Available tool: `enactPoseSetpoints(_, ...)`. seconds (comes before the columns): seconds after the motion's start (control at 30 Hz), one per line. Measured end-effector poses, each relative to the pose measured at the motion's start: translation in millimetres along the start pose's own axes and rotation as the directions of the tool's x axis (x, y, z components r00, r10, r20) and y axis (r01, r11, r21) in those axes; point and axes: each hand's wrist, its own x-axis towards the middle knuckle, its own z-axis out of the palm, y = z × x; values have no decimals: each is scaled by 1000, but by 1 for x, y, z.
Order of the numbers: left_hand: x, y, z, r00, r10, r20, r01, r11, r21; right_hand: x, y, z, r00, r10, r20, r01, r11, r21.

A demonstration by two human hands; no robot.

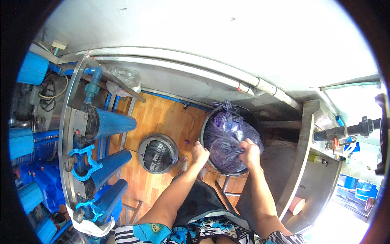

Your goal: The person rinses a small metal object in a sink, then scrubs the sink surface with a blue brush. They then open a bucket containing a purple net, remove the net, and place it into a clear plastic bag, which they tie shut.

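Observation:
A round black bin (208, 123) stands on the floor in front of me, near the wall. Inside it sits a full, see-through purplish plastic bag (227, 138), with crumpled contents showing through. My right hand (249, 153) is closed on the bag's bunched plastic, over the bin's right half. At the bin's left rim my left hand (200, 154) is closed in a fist. Whether it grips the rim or an edge of plastic, I cannot tell. To the left of the bin, a round grey lid-like disc (174, 143) with a dark printed middle rests on the floor.
Blue filter cylinders (115, 124) on a metal frame (67, 134) line the left side. White pipes (183, 65) run along the wall. A metal stand (302, 162) rises close at the right, with an orange cup-like thing (297, 205) low in it. My feet are on the wood-patterned floor (134, 118).

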Motion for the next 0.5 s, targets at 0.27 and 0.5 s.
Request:
enactPoseSetpoints(0.27, 28, -61, 20, 976, -204, 75, 215, 955, -205, -11, 14, -29, 994, -83, -74, 94, 984, 150)
enactPoseSetpoints(0.5, 49, -26, 5, 999, -54, -2, 54, 998, 35, -14, 17, -33, 997, 4, -80, 16, 969, 247)
